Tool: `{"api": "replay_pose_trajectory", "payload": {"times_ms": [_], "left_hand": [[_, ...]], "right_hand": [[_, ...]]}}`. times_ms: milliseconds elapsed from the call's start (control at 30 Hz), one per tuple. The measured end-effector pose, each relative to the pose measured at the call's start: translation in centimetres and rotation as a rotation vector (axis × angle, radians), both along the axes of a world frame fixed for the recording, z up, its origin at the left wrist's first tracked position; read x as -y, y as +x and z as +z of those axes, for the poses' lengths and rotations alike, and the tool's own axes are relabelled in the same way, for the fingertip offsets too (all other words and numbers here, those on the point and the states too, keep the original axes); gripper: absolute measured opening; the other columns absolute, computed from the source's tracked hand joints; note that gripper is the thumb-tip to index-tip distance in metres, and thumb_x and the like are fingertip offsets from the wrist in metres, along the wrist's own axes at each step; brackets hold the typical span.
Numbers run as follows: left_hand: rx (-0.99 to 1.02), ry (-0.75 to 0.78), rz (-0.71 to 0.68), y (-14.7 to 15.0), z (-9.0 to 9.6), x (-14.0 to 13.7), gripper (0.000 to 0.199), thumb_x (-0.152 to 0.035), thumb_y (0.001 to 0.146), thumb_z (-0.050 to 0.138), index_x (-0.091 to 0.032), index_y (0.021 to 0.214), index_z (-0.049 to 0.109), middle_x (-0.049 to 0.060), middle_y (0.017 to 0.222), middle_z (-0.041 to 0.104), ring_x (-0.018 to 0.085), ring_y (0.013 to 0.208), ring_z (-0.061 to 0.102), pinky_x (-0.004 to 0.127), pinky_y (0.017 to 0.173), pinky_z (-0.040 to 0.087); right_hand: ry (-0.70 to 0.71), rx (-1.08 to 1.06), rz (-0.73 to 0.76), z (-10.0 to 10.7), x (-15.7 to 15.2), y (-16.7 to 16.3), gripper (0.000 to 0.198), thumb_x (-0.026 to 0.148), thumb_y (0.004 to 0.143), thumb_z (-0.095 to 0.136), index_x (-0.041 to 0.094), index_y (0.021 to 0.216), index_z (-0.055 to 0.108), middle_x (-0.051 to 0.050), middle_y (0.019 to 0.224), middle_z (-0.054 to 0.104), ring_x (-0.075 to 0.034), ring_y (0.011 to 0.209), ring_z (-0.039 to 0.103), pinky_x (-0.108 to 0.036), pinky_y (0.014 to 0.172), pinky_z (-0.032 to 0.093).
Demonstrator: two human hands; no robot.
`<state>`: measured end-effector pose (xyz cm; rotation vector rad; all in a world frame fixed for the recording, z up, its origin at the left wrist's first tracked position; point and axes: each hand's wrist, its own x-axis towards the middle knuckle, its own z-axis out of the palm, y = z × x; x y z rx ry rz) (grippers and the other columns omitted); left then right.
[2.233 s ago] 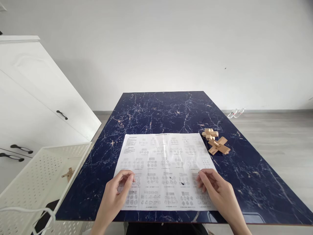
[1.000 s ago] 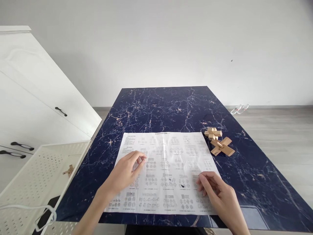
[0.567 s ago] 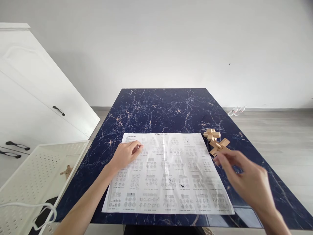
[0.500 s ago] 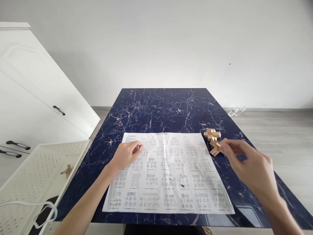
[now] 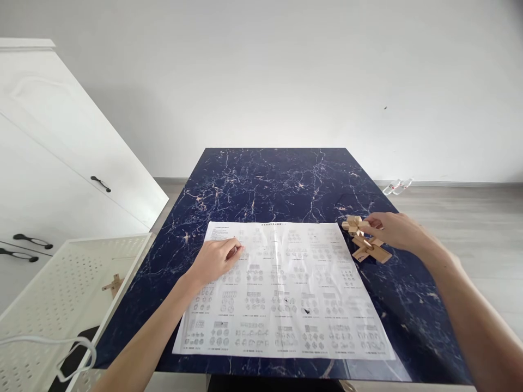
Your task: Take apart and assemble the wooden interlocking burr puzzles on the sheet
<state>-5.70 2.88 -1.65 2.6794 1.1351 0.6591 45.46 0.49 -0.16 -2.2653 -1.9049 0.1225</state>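
A large printed instruction sheet (image 5: 278,291) with rows of small diagrams lies on the dark blue marbled table. My left hand (image 5: 223,256) rests on its upper left part, fingers curled in and nothing visible in them. Off the sheet's upper right corner sits a wooden burr puzzle (image 5: 353,223) of interlocked blocks. My right hand (image 5: 386,228) reaches in from the right and pinches its right side; some fingertips are hidden. Just nearer to me, a second wooden puzzle (image 5: 370,247) with crossed flat pieces lies below that hand.
A white perforated basket (image 5: 49,283) stands at the left, with a wooden piece (image 5: 113,284) and a white cable (image 5: 44,340) in it. White cabinets (image 5: 73,141) rise behind it. Clear bottles (image 5: 397,187) are on the floor beyond the table's right edge.
My right hand has let go of the nearer crossed puzzle and moved up to the farther burr puzzle. My left hand stays at about the same place on the sheet.
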Motion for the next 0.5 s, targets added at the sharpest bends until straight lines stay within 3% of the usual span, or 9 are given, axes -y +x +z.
{"api": "replay_pose_trajectory", "payload": {"times_ms": [100,167,300,400,500], "left_hand": [[0.014,0.010,-0.003,0.1,0.0,0.0,0.026,-0.033,0.109,0.053,-0.020,0.090,0.065,-0.005,0.064,0.066,0.012,0.054,0.062,0.026,0.060,0.041],[0.031,0.015,0.001,0.2,0.0,0.1,0.026,-0.033,0.109,0.054,-0.020,0.089,0.064,-0.005,0.064,0.065,0.012,0.055,0.061,0.026,0.060,0.041],[0.089,0.013,0.013,0.6,0.5,0.5,0.023,-0.031,0.110,0.053,-0.020,0.093,0.064,-0.002,0.072,0.066,0.014,0.062,0.061,0.028,0.065,0.046],[0.172,-0.050,-0.008,1.1,0.8,1.2,0.017,-0.037,0.109,0.058,-0.021,0.108,0.063,0.003,0.094,0.071,0.018,0.083,0.067,0.031,0.080,0.055],[0.321,-0.251,-0.053,1.9,1.1,2.1,0.046,-0.052,0.100,0.073,-0.024,0.133,0.057,0.010,0.125,0.069,0.024,0.104,0.067,0.039,0.092,0.058]], "right_hand": [[-0.059,-0.002,-0.015,0.9,0.1,-1.3,0.041,0.057,0.097,0.054,0.024,0.089,0.077,-0.013,0.087,0.083,-0.034,0.076,0.076,-0.036,0.057,0.042],[0.000,-0.055,0.007,2.1,0.4,-3.0,0.043,0.057,0.101,0.050,0.024,0.101,0.077,-0.013,0.096,0.084,-0.035,0.083,0.077,-0.037,0.059,0.045],[0.163,-0.327,0.206,4.4,1.3,-8.3,0.036,0.052,0.103,0.056,0.024,0.111,0.076,-0.011,0.102,0.084,-0.031,0.090,0.078,-0.039,0.073,0.056],[0.202,-0.542,0.347,4.6,2.1,-13.3,0.032,0.051,0.103,0.061,0.024,0.112,0.076,-0.009,0.103,0.083,-0.028,0.090,0.078,-0.037,0.074,0.059],[0.169,-0.726,0.445,3.3,3.2,-17.9,0.027,0.046,0.105,0.063,0.024,0.115,0.075,-0.008,0.104,0.082,-0.026,0.089,0.077,-0.037,0.076,0.060]]}}
